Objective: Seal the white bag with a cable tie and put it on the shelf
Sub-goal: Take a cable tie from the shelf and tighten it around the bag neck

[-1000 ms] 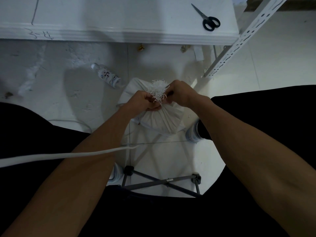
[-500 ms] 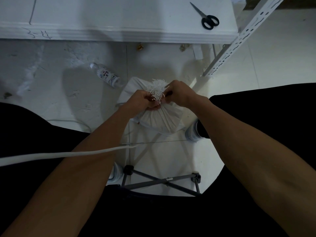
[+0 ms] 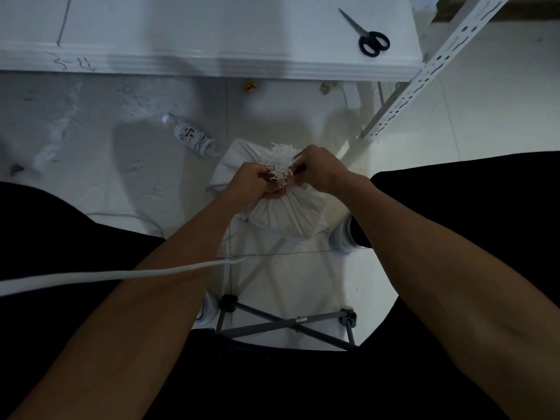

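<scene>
The white bag [image 3: 288, 215] stands on the floor between my legs, its gathered neck topped by a frayed white tuft [image 3: 280, 163]. My left hand [image 3: 253, 181] grips the neck from the left. My right hand [image 3: 318, 171] pinches at the neck from the right. The cable tie is hidden between my fingers; I cannot make it out. The white shelf board [image 3: 212, 34] runs across the top of the view, above the bag.
Black scissors [image 3: 368, 36] lie on the shelf at the right. A perforated white shelf post [image 3: 424, 77] slants down to the floor beside the bag. A plastic bottle [image 3: 192, 136] lies on the floor at the left. A folding stool frame [image 3: 288, 324] is below me. A white cord [image 3: 121, 274] crosses my left arm.
Both hands and the bag's neck have barely shifted; the fingers keep working at the same spot.
</scene>
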{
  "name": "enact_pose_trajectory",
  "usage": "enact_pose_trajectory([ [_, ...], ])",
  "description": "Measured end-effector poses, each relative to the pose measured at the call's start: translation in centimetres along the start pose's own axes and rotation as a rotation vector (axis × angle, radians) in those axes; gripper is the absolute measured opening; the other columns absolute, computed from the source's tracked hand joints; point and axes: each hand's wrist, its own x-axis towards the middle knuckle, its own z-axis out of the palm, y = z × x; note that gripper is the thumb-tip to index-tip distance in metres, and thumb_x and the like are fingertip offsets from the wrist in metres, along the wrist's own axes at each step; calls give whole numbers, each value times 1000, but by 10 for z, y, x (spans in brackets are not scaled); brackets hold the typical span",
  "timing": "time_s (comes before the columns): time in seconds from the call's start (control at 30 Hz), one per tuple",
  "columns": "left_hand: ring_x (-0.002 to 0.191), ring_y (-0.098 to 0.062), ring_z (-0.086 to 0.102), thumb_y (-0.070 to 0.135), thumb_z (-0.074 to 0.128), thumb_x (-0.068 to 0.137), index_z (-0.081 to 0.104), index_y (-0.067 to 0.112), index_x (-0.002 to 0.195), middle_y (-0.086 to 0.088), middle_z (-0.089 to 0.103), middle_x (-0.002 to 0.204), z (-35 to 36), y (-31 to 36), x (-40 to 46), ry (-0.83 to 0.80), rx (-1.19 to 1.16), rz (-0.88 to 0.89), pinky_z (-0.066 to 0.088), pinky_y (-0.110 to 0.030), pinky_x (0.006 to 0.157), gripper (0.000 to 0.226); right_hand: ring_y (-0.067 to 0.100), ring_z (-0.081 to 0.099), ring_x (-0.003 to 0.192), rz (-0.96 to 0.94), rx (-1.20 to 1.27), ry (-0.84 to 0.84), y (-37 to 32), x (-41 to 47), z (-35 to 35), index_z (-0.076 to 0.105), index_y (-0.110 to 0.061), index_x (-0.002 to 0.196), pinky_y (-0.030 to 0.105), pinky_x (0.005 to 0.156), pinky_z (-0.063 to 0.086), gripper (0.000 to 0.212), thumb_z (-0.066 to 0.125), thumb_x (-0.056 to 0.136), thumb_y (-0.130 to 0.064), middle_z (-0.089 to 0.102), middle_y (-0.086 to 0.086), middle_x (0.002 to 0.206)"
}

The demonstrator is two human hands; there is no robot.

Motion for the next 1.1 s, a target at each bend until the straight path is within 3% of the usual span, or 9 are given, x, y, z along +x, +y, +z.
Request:
enact_pose_trajectory([
  [0.1,67,-13,72,-16,61,82,61,-10,115,-14,68,88,0,0,1,-5,-23,-3,61,-26,68,33,19,66,80,9,2,-9,4,1,1,78,-6,90,19,67,44,20,78,70,-5,75,10,90],
  [0.17,69,-12,72,-16,61,82,60,-10,116,-13,68,89,-1,0,1,-17,-42,1,61,-26,69,35,16,63,78,14,5,-17,5,2,2,78,-8,91,22,69,44,20,78,71,-7,75,9,90],
  [0.27,69,-12,72,-16,61,82,61,-9,115,-8,71,83,-2,-2,2,-27,-48,0,60,-26,69,34,14,61,77,14,5,-21,6,2,4,78,-9,90,19,65,42,20,78,71,-6,74,8,89],
  [0.4,69,-14,72,-17,62,80,62,-10,111,-3,74,75,-2,-2,2,-25,-59,-7,61,-27,69,32,12,60,76,17,13,-18,6,3,5,78,-8,90,2,57,35,20,78,70,-4,73,6,87],
  [0.53,70,-17,72,-14,67,78,67,-5,103,-12,72,82,-2,-4,2,11,-43,-4,61,-30,71,27,12,59,74,17,25,-6,6,4,6,78,-6,88,3,56,35,19,77,70,-4,74,9,86],
  [0.7,65,-17,72,-13,70,76,69,-1,98,-6,74,70,1,-5,3,68,-54,-13,62,-30,68,25,10,60,67,18,54,4,5,3,8,79,-8,87,8,57,39,19,78,69,-4,74,6,82],
  [0.83,63,-18,71,-10,73,74,71,3,93,-5,74,68,3,-3,0,102,-60,4,61,-29,65,22,1,57,61,45,73,19,5,2,9,79,-11,90,4,56,39,23,79,68,-3,73,2,80],
  [1.03,67,-21,72,-5,75,75,71,-2,102,-12,74,78,1,-3,-2,123,-89,-11,60,-28,65,28,-6,57,57,45,62,6,3,3,7,79,-14,92,2,57,42,27,80,67,-3,74,2,80],
  [1.1,68,-22,73,-3,76,75,71,-1,102,-12,74,79,0,-3,-3,125,-103,-10,60,-28,66,28,-4,59,58,50,72,5,2,3,7,79,-15,92,9,62,48,27,80,68,-3,75,2,81],
])
